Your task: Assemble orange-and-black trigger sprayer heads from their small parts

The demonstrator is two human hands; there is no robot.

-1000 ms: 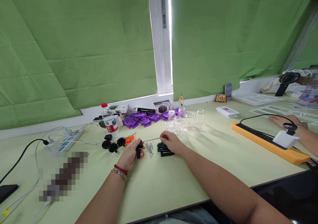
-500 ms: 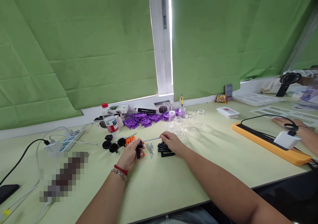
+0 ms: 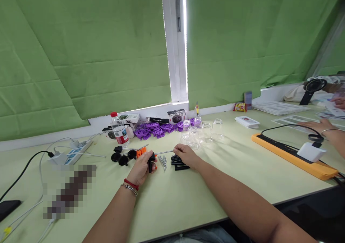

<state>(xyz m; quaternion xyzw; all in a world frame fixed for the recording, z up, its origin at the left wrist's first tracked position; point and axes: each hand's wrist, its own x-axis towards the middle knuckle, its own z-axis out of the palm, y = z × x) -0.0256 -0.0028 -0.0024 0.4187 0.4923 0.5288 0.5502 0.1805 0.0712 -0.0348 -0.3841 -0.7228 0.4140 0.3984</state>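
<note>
My left hand [image 3: 141,170] grips a black and orange part [image 3: 151,162] above the pale green table [image 3: 172,200]. A thin metal rod [image 3: 164,152] sticks out of that part to the right, and my right hand [image 3: 185,155] pinches its far end. Loose screws [image 3: 162,160] lie between my hands. Flat black pieces [image 3: 178,162] lie under my right hand. Black wheels on rods [image 3: 122,156] and an orange block [image 3: 140,151] lie just left of my left hand.
Purple printed parts [image 3: 157,129], a water bottle [image 3: 118,129], small boxes and clear jars [image 3: 202,131] stand behind. A power strip [image 3: 74,151] with cables lies left. An orange-edged tray [image 3: 293,155] with a white charger [image 3: 311,151] lies right, near another person's hands [image 3: 325,126].
My hands have stayed almost still on the part and rod. The other person's hand at the far right has lifted and shifted right.
</note>
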